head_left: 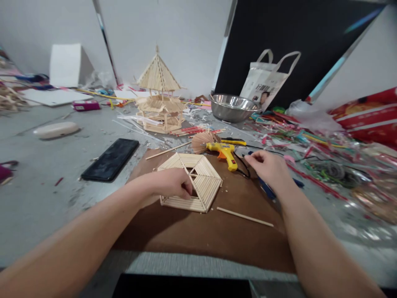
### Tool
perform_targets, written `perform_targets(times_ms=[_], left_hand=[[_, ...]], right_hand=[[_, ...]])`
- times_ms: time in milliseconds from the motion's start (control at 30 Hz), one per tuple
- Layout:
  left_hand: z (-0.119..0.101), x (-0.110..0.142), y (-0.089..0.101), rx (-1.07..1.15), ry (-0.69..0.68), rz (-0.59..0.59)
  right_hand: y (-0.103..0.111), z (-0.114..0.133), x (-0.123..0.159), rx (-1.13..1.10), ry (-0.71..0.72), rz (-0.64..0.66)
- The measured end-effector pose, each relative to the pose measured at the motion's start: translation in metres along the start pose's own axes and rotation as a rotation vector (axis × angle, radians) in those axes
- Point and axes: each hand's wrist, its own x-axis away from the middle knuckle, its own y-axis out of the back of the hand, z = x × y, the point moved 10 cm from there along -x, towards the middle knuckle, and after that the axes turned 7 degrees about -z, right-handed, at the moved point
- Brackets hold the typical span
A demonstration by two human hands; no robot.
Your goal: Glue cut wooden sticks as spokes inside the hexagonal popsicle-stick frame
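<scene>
A six-sided panel (214, 182) of pale wooden sticks lies flat on a brown board, with gaps around its middle. My left hand (175, 182) is over the panel's left part, fingers curled down at the central gap. Whatever those fingers hold, if anything, is hidden. To the right, my right hand (268, 165) is raised with thumb and fingers pinched together; what is between them cannot be made out. Beneath it lie blue-handled pliers (266, 188), partly covered. Just left of that hand is a yellow glue gun (228, 155). A loose stick (245, 217) lies in front of the panel.
Left of the brown board (186, 236) lies a black phone (111, 159). Behind stand a stick-built pagoda (159, 78) and a steel bowl (232, 108). Another stick (167, 150), a yellow cutter (234, 142) and a pleated brown disc (201, 142) lie nearby. Scraps clutter the right side.
</scene>
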Motion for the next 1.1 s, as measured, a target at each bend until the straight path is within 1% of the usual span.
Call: perform_targets(times_ms=[33, 67, 100, 167, 233, 300, 333, 367, 433, 500, 533, 567, 600, 667, 700, 767, 900, 1000, 1033, 1100], left_hand=[[0.000, 0.000, 0.000, -0.003, 0.001, 0.002], [0.000, 0.001, 0.001, -0.008, 0.000, 0.004], [0.000, 0.001, 0.002, -0.016, -0.001, 0.006], [0.000, 0.002, 0.004, -0.028, 0.005, 0.011], [0.001, 0.004, 0.006, -0.024, 0.022, 0.013], [0.003, 0.004, 0.009, 0.000, 0.031, -0.001], [0.003, 0.004, 0.012, 0.009, 0.029, -0.022], [0.004, 0.003, 0.015, 0.012, 0.027, -0.051], [0.007, 0.001, 0.021, 0.006, 0.029, -0.121], [0.010, -0.001, 0.027, -0.010, 0.043, -0.186], [0.011, -0.002, 0.029, -0.014, 0.050, -0.214], [0.011, -0.002, 0.031, -0.013, 0.053, -0.241], [0.011, -0.003, 0.033, -0.007, 0.052, -0.268], [0.008, -0.003, 0.036, 0.025, 0.037, -0.317], [0.007, -0.003, 0.036, 0.055, 0.033, -0.335], [0.008, -0.003, 0.036, 0.154, 0.053, -0.352], [0.014, -0.003, 0.032, 0.468, 0.109, -0.358], [0.015, -0.003, 0.038, 0.660, 0.095, -0.421], [0.017, -0.002, 0.040, 0.728, 0.091, -0.449], [0.021, -0.001, 0.044, 0.883, 0.094, -0.497]], right_hand=[[0.003, -0.011, -0.004, 0.056, -0.046, -0.037], [0.002, -0.022, -0.006, 0.107, -0.093, -0.043], [-0.001, -0.032, -0.008, 0.153, -0.137, -0.019], [-0.012, -0.050, -0.009, 0.227, -0.208, 0.086], [-0.024, -0.063, -0.008, 0.268, -0.250, 0.197], [-0.030, -0.070, -0.007, 0.280, -0.266, 0.256], [-0.031, -0.072, -0.007, 0.280, -0.269, 0.264], [-0.030, -0.071, -0.007, 0.279, -0.270, 0.252], [-0.024, -0.063, -0.010, 0.253, -0.246, 0.156], [-0.017, -0.042, -0.012, 0.169, -0.145, -0.003], [-0.015, -0.027, -0.012, 0.100, -0.058, -0.069], [-0.018, -0.011, -0.011, 0.022, 0.024, -0.100], [-0.025, 0.001, -0.009, -0.052, 0.075, -0.080], [-0.045, 0.017, -0.005, -0.157, 0.100, 0.024], [-0.052, 0.022, -0.004, -0.172, 0.105, 0.060], [-0.062, 0.023, -0.004, -0.188, 0.069, 0.105], [-0.064, 0.010, -0.007, -0.224, -0.027, 0.125], [-0.061, 0.004, -0.007, -0.291, -0.063, 0.138], [-0.059, 0.003, -0.006, -0.340, -0.073, 0.147], [-0.056, 0.005, -0.003, -0.527, -0.108, 0.169]])
